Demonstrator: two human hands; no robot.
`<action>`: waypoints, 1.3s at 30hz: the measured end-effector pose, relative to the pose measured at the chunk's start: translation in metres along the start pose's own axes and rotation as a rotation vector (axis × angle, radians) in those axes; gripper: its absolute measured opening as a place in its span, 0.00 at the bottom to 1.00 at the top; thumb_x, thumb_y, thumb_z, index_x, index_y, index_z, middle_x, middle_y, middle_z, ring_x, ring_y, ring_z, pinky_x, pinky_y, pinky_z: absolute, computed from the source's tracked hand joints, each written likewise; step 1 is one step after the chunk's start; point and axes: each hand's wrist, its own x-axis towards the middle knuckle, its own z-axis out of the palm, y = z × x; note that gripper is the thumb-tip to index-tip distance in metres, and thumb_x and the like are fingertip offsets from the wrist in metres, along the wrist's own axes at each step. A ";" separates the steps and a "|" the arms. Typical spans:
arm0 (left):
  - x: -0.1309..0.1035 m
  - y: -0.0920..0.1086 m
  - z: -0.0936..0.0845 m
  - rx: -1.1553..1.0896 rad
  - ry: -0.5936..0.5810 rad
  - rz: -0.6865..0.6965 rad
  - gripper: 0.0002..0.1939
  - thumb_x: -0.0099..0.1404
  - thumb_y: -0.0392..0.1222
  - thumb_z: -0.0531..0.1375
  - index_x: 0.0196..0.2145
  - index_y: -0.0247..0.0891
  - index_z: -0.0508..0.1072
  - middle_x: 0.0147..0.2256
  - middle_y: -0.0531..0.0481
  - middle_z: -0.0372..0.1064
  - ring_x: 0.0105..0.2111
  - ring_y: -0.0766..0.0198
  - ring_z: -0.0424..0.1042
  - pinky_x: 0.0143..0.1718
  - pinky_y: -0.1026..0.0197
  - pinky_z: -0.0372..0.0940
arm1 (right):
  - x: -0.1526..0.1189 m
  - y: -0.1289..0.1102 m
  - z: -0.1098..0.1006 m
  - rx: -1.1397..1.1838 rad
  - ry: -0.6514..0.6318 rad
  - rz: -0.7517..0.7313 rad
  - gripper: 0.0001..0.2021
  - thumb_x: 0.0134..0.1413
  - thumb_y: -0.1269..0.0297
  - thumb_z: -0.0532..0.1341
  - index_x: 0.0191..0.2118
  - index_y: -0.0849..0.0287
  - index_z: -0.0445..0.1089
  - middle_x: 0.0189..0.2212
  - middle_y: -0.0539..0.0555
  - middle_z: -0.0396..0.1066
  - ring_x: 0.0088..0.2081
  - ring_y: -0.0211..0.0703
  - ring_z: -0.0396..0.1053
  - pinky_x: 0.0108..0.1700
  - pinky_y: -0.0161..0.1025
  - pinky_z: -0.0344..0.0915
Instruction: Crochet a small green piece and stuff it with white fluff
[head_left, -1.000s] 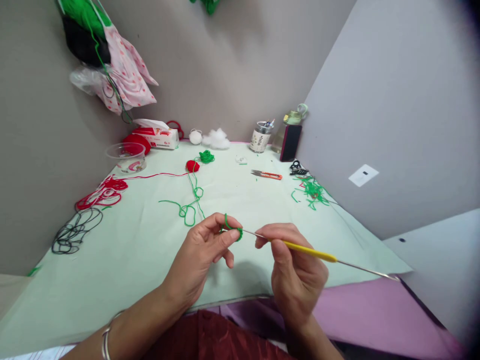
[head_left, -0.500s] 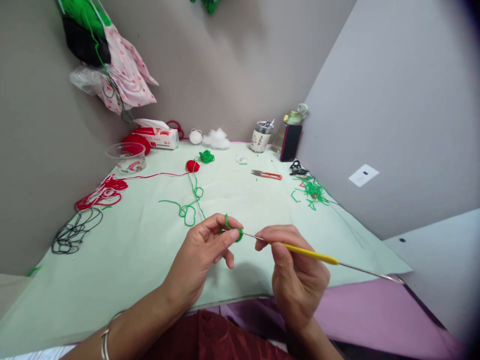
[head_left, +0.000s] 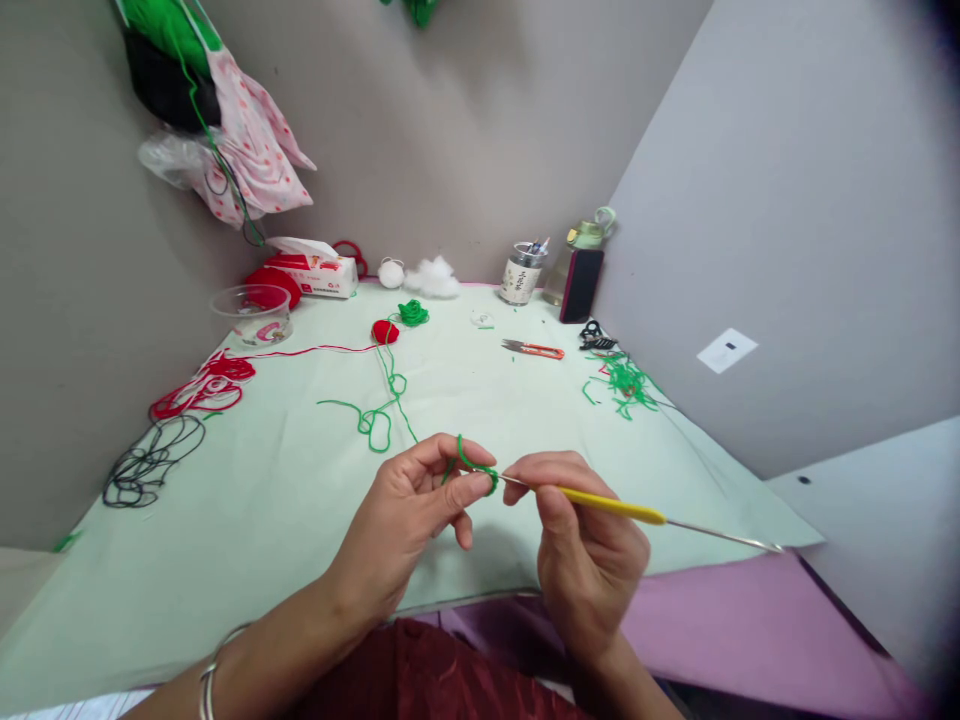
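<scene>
Tabletop (head_left: 465,385), front edge (head_left: 480,599) near; left hand (head_left: 401,515) pinching green yarn (head_left: 493,484), right hand (head_left: 585,550) gripping hook (head_left: 611,503).

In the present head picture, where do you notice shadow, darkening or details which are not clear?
Head view: a soft shadow falls on the pale green cloth between the left hand and right hand; head view, right edge: dark, blurred vignetting, strongest in the top corner; head view, centre: the green crochet piece is small and partly covered by the left thumb, so single stitches cannot be told apart.
</scene>
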 end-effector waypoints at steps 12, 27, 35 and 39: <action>0.001 0.006 0.004 -0.122 0.009 0.004 0.08 0.60 0.42 0.73 0.35 0.39 0.80 0.31 0.59 0.64 0.18 0.79 0.51 0.23 0.70 0.66 | 0.001 0.007 0.001 0.143 0.093 0.074 0.10 0.69 0.71 0.59 0.43 0.53 0.79 0.34 0.50 0.75 0.32 0.37 0.71 0.35 0.39 0.67; 0.001 0.000 -0.004 0.066 0.043 0.080 0.06 0.63 0.44 0.71 0.34 0.41 0.79 0.31 0.58 0.68 0.22 0.76 0.66 0.24 0.68 0.60 | 0.002 -0.001 -0.002 -0.102 0.024 -0.099 0.13 0.66 0.78 0.57 0.45 0.55 0.76 0.33 0.51 0.76 0.35 0.41 0.73 0.37 0.40 0.70; 0.000 0.000 0.001 0.018 0.028 0.084 0.09 0.63 0.44 0.71 0.39 0.41 0.79 0.31 0.58 0.69 0.21 0.75 0.67 0.23 0.69 0.59 | -0.007 0.002 -0.002 -0.327 -0.061 -0.312 0.15 0.64 0.78 0.60 0.50 0.54 0.77 0.41 0.56 0.78 0.40 0.43 0.77 0.37 0.39 0.74; -0.001 0.006 0.004 -0.163 -0.031 -0.038 0.14 0.62 0.42 0.72 0.46 0.41 0.80 0.32 0.58 0.67 0.19 0.80 0.54 0.22 0.70 0.60 | -0.005 0.004 0.002 -0.187 0.003 -0.220 0.16 0.66 0.78 0.59 0.50 0.52 0.77 0.39 0.54 0.78 0.39 0.42 0.77 0.37 0.39 0.74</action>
